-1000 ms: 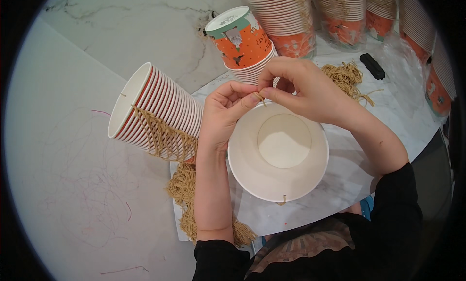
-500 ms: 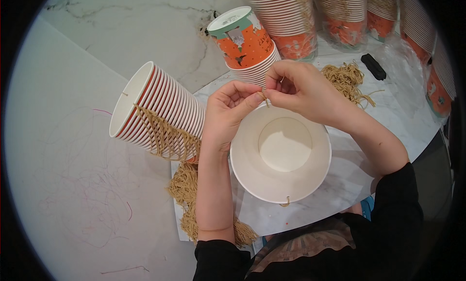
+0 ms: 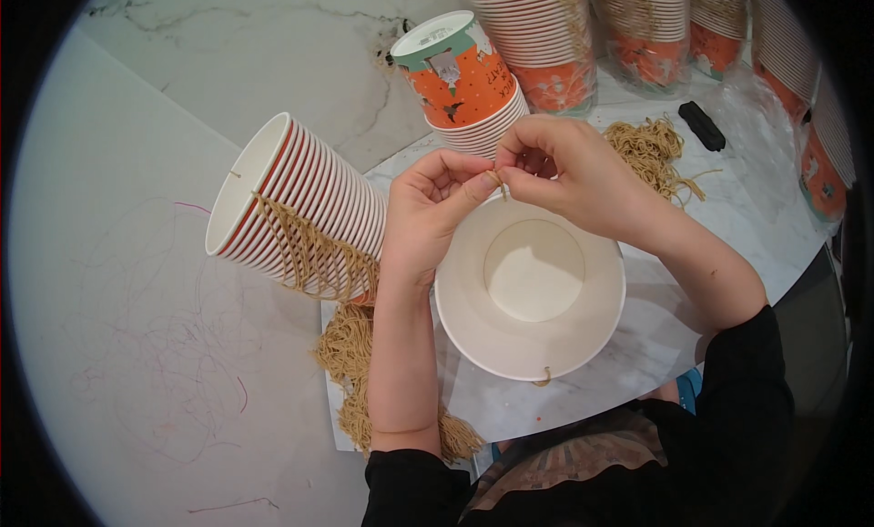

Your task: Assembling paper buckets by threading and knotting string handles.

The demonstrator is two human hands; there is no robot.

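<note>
A white paper bucket (image 3: pixel 533 331) stands mouth up in front of me, its inside bare. At its far rim my left hand (image 3: pixel 437 195) and my right hand (image 3: pixel 560 163) meet, thumbs and fingers pinching a tan cord (image 3: pixel 504 188). A short end of that cord hangs down inside the rim; the fingertips partly hide the rest. Another bit of cord (image 3: pixel 543 378) loops through the near rim. Left of my left hand leans a nested stack of buckets (image 3: pixel 314 199), with cord handles draped along its side.
An upside-down orange and green bucket (image 3: pixel 460 81) tops a stack beyond my hands. Plastic-wrapped bucket stacks (image 3: pixel 551 35) line the back right. Cord bundles lie at right (image 3: pixel 646 154) and by my left forearm (image 3: pixel 346 349). A black object (image 3: pixel 701 126) lies near clear plastic wrap (image 3: pixel 756 117).
The bucket has turned slightly, its near cord loop shifting a little to the right. Both hands keep pinching the cord at the far rim, almost unmoved.
</note>
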